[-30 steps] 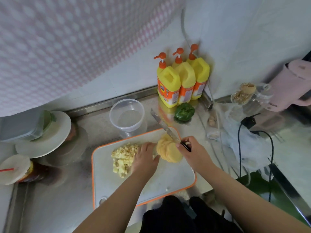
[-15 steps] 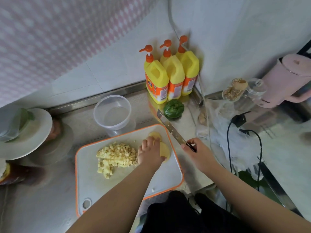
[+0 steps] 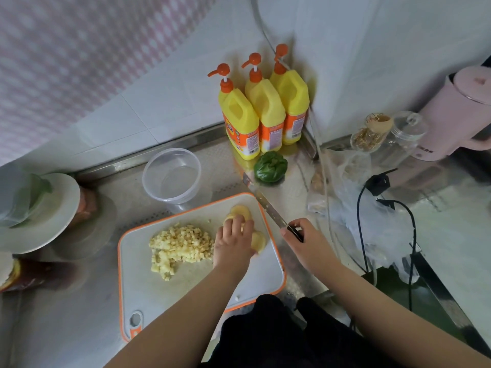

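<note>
A white cutting board (image 3: pixel 186 290) with an orange rim lies on the steel counter. On it sits a pile of diced potato (image 3: pixel 178 247) and, at its far right corner, several potato slices (image 3: pixel 243 212). My left hand (image 3: pixel 233 241) rests on the slices with fingers laid over them. My right hand (image 3: pixel 305 241) grips the black handle of a knife (image 3: pixel 265 204), held just off the board's right edge, blade pointing away toward the back wall.
A clear plastic bowl (image 3: pixel 171 176) stands behind the board. Three yellow pump bottles (image 3: pixel 261 112) and a green pepper (image 3: pixel 270 166) fill the back corner. Plastic bags, jars, black cables (image 3: pixel 385 208) and a pink kettle (image 3: pixel 457 115) crowd the right. White plates (image 3: pixel 39 213) sit left.
The knife has come off the potato slices and moved right, beyond the board's edge. My left hand shifted right onto the slices. The view swung left.
</note>
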Action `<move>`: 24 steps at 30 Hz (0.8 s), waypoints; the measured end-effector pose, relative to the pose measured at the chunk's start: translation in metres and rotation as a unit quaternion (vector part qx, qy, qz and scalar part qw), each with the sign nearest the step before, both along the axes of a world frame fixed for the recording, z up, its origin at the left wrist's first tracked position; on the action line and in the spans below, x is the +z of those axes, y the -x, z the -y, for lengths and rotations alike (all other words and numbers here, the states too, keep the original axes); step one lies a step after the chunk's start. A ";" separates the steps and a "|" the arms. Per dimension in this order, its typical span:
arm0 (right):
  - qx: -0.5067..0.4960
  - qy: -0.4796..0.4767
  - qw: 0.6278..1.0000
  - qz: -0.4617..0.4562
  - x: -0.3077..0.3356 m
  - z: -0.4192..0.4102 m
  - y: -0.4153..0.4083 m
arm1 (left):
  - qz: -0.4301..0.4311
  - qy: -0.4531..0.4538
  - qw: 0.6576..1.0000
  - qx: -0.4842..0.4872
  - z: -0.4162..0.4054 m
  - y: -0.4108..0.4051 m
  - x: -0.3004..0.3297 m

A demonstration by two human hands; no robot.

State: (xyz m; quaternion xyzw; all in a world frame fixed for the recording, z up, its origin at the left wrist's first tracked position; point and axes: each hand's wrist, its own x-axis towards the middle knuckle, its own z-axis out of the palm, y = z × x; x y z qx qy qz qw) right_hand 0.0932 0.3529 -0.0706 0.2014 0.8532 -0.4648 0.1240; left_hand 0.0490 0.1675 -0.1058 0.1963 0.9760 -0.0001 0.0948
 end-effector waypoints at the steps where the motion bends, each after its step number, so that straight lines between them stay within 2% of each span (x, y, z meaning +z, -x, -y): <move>1: 0.001 0.002 1.000 0.000 0.000 0.001 0.000 | 0.009 -0.026 1.000 0.010 0.002 -0.005 0.000; 3: 0.002 0.007 1.000 -0.001 0.001 0.003 0.000 | 0.033 -0.043 0.998 0.011 0.006 -0.014 0.004; 8: 0.000 0.015 1.000 0.005 -0.002 0.010 -0.002 | 0.030 -0.082 0.996 -0.020 0.017 -0.021 0.002; 10: -0.003 0.024 1.000 0.003 -0.004 0.012 -0.002 | 0.025 -0.062 0.997 -0.041 0.019 -0.018 0.000; 18: -0.005 0.028 1.000 0.001 -0.013 0.016 -0.002 | -0.086 -0.016 0.989 -0.115 0.015 -0.001 0.001; 22: -0.013 0.023 1.000 -0.001 -0.014 0.016 -0.001 | -0.013 -0.025 0.996 -0.082 0.011 0.001 0.003; 24: -0.022 0.018 1.000 -0.003 -0.015 0.016 -0.001 | 0.064 -0.063 0.996 -0.008 0.012 0.005 0.007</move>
